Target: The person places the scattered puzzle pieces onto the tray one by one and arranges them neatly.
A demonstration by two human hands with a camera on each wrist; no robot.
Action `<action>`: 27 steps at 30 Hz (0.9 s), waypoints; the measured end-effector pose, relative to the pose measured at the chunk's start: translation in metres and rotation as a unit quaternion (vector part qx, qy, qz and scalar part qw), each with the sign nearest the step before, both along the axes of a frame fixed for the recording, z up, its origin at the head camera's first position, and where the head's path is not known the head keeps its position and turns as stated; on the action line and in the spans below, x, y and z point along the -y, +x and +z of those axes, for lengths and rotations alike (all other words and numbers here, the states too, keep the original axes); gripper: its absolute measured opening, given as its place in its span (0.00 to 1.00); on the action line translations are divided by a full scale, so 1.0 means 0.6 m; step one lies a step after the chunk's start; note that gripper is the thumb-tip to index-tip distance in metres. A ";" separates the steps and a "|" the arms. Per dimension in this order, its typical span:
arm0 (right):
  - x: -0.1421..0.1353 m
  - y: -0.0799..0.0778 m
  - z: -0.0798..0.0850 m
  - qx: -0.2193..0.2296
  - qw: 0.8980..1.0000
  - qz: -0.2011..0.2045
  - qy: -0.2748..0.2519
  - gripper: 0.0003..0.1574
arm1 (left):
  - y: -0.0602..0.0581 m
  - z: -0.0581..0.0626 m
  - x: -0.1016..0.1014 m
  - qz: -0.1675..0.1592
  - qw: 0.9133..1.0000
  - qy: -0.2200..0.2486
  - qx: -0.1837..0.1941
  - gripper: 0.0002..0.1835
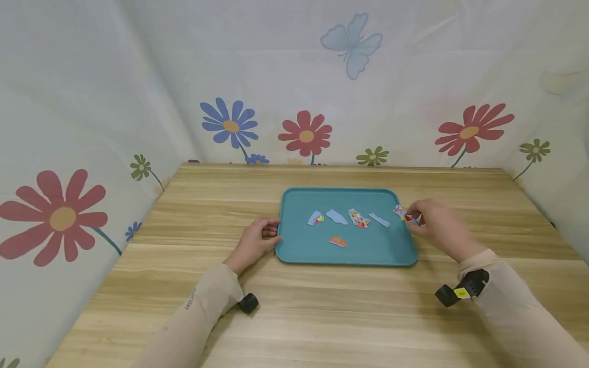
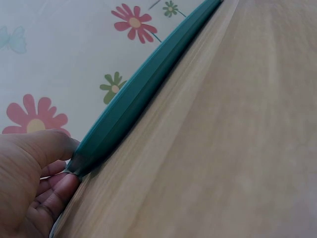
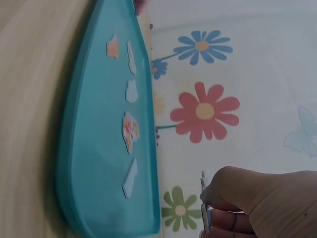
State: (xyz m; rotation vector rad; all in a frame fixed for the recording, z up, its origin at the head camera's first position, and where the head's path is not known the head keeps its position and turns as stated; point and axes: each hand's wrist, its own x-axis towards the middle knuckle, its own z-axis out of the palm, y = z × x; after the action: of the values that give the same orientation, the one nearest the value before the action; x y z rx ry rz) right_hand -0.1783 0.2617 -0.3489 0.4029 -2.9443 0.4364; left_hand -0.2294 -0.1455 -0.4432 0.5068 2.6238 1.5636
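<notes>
A teal tray [image 1: 303,254] lies on the wooden table, its left rim gripped between the thumb and fingers of my left hand [image 1: 254,239]. Past the tray's right edge, my right hand [image 1: 437,225] pinches a multicoloured torn paper scrap [image 1: 399,210] between thumb and fingers, raised above the rim. The right wrist view shows this scrap [image 3: 203,186] nearly edge-on. On the tray, a row holds a part-blue, part-patterned scrap [image 1: 315,219], a pale blue scrap [image 1: 337,216], a patterned scrap [image 1: 358,218] and a narrow pale blue strip [image 1: 379,220]. Nearer me lies an orange scrap [image 1: 338,242].
The wooden table [image 1: 331,306] extends around the tray on all sides. Behind it and along both sides hangs a pale curtain [image 1: 276,66] printed with flowers and a butterfly. A black wrist device [image 1: 474,283] sits on my right wrist, another [image 1: 248,303] at my left.
</notes>
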 end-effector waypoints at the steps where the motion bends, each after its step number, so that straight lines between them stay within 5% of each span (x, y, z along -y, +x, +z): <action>1: 0.005 -0.002 -0.003 -0.001 1.000 0.002 0.002 0.15 | 0.000 0.000 0.000 0.000 1.000 0.001 0.002 0.24; 27: 0.115 -0.022 -0.072 -0.011 0.997 0.079 -0.001 0.10 | 0.010 0.014 -0.002 -0.003 1.000 0.012 0.002 0.24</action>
State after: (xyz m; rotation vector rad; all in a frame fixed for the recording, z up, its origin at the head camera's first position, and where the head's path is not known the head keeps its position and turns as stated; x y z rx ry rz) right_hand -0.1916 0.1929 -0.3922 0.6402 -2.9013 0.4502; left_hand -0.2235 -0.1442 -0.4348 0.5105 2.6014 1.5939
